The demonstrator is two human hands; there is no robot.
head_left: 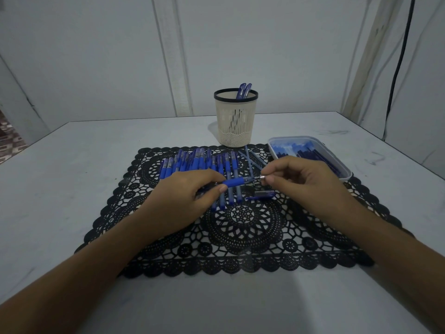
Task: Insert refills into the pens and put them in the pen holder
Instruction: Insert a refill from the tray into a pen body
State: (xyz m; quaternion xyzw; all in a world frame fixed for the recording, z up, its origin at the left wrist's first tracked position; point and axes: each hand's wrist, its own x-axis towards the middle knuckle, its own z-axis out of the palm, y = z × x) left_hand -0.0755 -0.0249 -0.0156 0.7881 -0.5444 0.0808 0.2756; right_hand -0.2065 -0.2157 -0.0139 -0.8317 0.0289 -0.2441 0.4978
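The forearms [72,280] reach in over the black lace placemat [240,239] on the counter [72,165]. The left grip [192,189] is closed round a blue pen [237,182], held level above the row of pens [199,162]. The right grip [296,179] pinches the pen's metal tip [263,177]. This looks like threading the tip: keep the barrel still, hold tip and barrel in line, and turn with the fingertips only. The loose cap [261,195] lies just below, and the pen holder [236,119] stands behind, beside the refill tray [310,153].
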